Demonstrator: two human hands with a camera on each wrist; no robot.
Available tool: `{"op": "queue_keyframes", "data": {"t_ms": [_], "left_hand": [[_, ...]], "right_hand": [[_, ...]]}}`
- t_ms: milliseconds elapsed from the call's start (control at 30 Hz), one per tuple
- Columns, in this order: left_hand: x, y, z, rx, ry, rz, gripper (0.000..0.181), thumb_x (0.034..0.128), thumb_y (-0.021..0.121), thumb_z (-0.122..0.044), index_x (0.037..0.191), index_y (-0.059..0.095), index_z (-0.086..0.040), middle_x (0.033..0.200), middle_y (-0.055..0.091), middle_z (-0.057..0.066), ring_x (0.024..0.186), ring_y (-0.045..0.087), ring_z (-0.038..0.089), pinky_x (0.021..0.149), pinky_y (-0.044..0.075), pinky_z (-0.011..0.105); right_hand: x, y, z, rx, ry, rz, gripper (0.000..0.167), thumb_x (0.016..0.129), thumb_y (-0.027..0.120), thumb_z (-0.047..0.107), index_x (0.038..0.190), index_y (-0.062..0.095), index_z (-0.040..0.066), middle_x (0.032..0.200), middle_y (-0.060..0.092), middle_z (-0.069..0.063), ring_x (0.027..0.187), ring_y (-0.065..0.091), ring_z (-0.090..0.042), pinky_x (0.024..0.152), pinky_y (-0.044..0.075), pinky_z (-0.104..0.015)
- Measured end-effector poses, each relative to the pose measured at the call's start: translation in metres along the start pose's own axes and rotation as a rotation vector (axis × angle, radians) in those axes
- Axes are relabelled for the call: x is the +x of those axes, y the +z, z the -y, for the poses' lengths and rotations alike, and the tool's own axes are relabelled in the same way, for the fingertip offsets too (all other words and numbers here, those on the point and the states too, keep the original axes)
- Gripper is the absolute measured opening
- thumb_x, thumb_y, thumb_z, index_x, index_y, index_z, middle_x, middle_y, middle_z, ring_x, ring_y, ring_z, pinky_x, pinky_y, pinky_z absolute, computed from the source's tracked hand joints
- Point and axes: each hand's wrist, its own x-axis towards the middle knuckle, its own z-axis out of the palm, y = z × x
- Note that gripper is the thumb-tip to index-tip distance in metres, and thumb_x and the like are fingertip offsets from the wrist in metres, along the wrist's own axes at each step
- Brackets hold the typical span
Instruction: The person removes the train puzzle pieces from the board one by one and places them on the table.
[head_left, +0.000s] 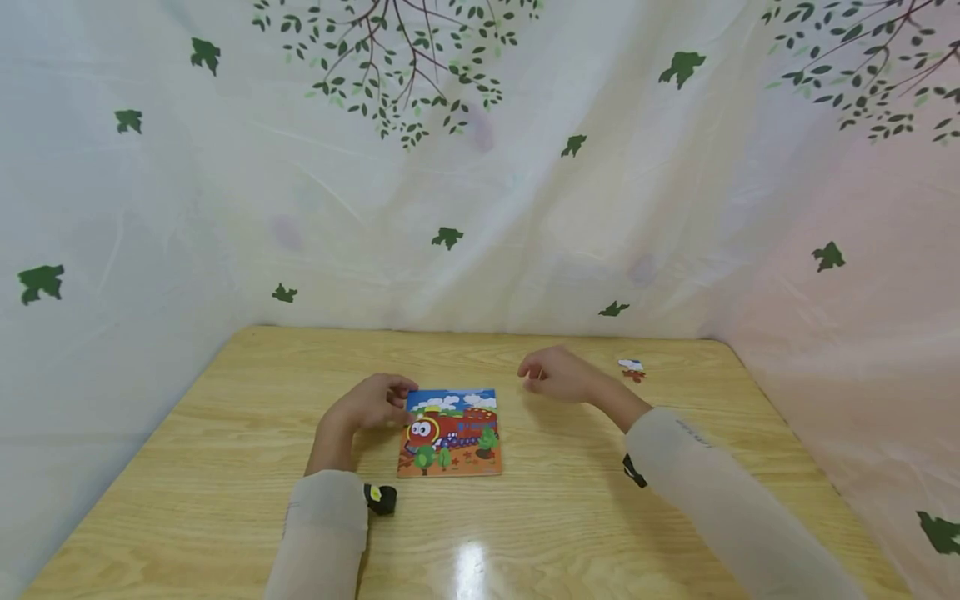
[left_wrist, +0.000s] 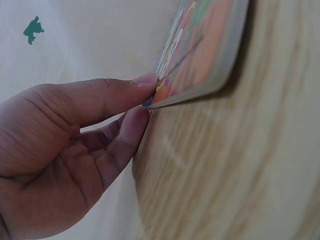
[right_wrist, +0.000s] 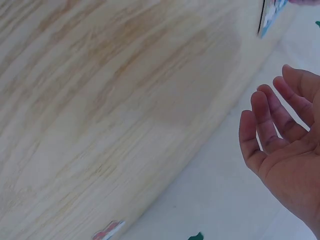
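Observation:
A square picture board point(head_left: 452, 433) showing a red train lies flat on the wooden table. At its upper left edge my left hand point(head_left: 369, 403) holds it between thumb and fingers; in the left wrist view the hand point(left_wrist: 75, 145) pinches the rim of the board point(left_wrist: 205, 60). My right hand point(head_left: 561, 375) hovers to the right of the board, holding nothing. Its fingers are loosely bent and spread in the right wrist view, where the hand point(right_wrist: 287, 135) is apart from the board point(right_wrist: 272, 15).
Two small loose pieces, one white and blue point(head_left: 631, 365) and one reddish brown point(head_left: 633, 376), lie on the table point(head_left: 570, 517) at the back right. A pale curtain point(head_left: 510, 250) with leaf and bird prints hangs behind and beside the table.

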Motion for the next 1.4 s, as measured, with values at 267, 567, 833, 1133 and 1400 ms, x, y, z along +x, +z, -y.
{"op": "queue_keyframes", "data": {"t_ms": [267, 567, 833, 1133, 1400], "left_hand": [[-0.002, 0.0, -0.001, 0.004, -0.001, 0.001, 0.049, 0.0863, 0.083, -0.012, 0.131, 0.065, -0.005, 0.114, 0.062, 0.008, 0.102, 0.056, 0.023, 0.094, 0.049, 0.042], [-0.006, 0.001, -0.003, -0.002, -0.002, 0.005, 0.049, 0.0859, 0.084, -0.012, 0.131, 0.065, -0.005, 0.115, 0.062, 0.008, 0.102, 0.056, 0.023, 0.094, 0.049, 0.042], [-0.008, 0.002, -0.005, -0.012, -0.016, 0.008, 0.048, 0.0866, 0.083, -0.011, 0.131, 0.065, -0.005, 0.115, 0.062, 0.008, 0.103, 0.057, 0.023, 0.095, 0.049, 0.042], [-0.01, 0.003, -0.006, -0.003, -0.023, 0.004, 0.047, 0.0872, 0.082, -0.01, 0.131, 0.065, -0.005, 0.115, 0.062, 0.008, 0.103, 0.056, 0.023, 0.095, 0.049, 0.042], [-0.009, 0.003, -0.006, -0.005, -0.022, 0.0, 0.048, 0.0869, 0.082, -0.011, 0.131, 0.065, -0.005, 0.116, 0.061, 0.008, 0.104, 0.057, 0.024, 0.095, 0.049, 0.043]], "right_hand": [[0.007, 0.016, 0.023, -0.031, -0.046, 0.054, 0.021, 0.101, 0.064, 0.012, 0.117, 0.071, 0.001, 0.1, 0.071, -0.004, 0.089, 0.064, -0.016, 0.083, 0.054, -0.036], [0.017, 0.036, 0.04, -0.04, -0.099, 0.054, 0.02, 0.099, 0.065, 0.008, 0.116, 0.072, 0.001, 0.096, 0.07, -0.003, 0.082, 0.061, -0.012, 0.079, 0.053, -0.033], [0.026, 0.05, 0.049, -0.067, -0.058, 0.076, 0.02, 0.1, 0.065, 0.012, 0.117, 0.072, 0.005, 0.09, 0.066, 0.002, 0.077, 0.055, -0.011, 0.077, 0.051, -0.032], [0.033, 0.058, 0.052, -0.057, -0.013, 0.062, 0.017, 0.101, 0.066, 0.016, 0.114, 0.073, 0.007, 0.081, 0.06, 0.005, 0.072, 0.052, -0.011, 0.074, 0.048, -0.03], [0.039, 0.06, 0.056, -0.032, 0.037, 0.064, 0.012, 0.1, 0.068, 0.015, 0.108, 0.072, 0.007, 0.084, 0.062, 0.004, 0.077, 0.055, -0.012, 0.076, 0.05, -0.031]]}}
